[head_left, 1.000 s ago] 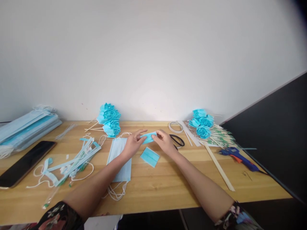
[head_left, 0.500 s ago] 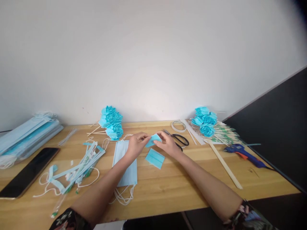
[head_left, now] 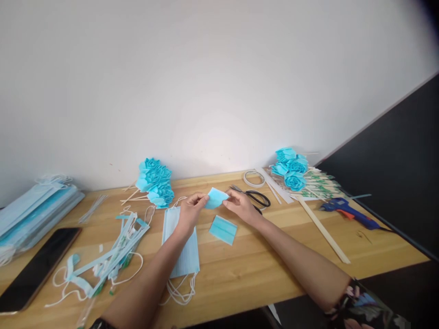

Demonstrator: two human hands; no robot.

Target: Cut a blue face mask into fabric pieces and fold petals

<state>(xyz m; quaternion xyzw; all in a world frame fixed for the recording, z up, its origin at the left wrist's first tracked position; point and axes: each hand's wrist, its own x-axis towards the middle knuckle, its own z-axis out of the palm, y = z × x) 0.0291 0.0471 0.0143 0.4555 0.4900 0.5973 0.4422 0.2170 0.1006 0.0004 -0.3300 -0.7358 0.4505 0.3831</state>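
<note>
Between my two hands a small light-blue piece of mask fabric (head_left: pixel 216 198) is held above the table. My left hand (head_left: pixel 191 211) pinches its left edge between thumb and fingers. At its right edge my right hand (head_left: pixel 242 206) grips it the same way. Just below lies a second blue fabric piece (head_left: pixel 222 230), flat on the wood with crease lines across it. A whole face mask (head_left: pixel 185 256) with white ear loops rests partly under my left forearm. Behind my right hand is a pair of black-handled scissors (head_left: pixel 258 198), partly hidden.
Blue fabric flowers on sticks lie at back left (head_left: pixel 155 182) and back right (head_left: pixel 291 168). Cut mask strips (head_left: pixel 113 256), a phone (head_left: pixel 41 265) and a mask stack (head_left: pixel 37 210) occupy the left. A tape roll (head_left: pixel 254 183), wooden strip (head_left: pixel 324 230) and glue gun (head_left: pixel 356 219) are right.
The held fabric piece now shows more of its surface, spread flatter between my fingers, and my hands are slightly further apart. The whole view has tilted a little.
</note>
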